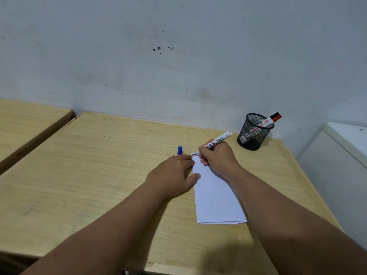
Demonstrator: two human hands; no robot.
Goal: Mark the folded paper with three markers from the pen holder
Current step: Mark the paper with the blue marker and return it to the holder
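A folded white paper [216,201] lies on the wooden desk [89,175]. My right hand [218,157] grips an uncapped white marker [217,141], with its dark tip touching the paper's far left corner beside a small red mark. My left hand [172,175] lies on the desk, its thumb and fingers on the paper's left edge, and holds a blue cap [180,150] that sticks up past the fingers. A black mesh pen holder [254,132] stands at the desk's far right with a red-capped marker [272,119] leaning out of it.
A pale wall rises right behind the desk. A second wooden desk [29,120] stands at the left across a narrow gap. A white cabinet or appliance [341,155] stands close to the desk's right edge.
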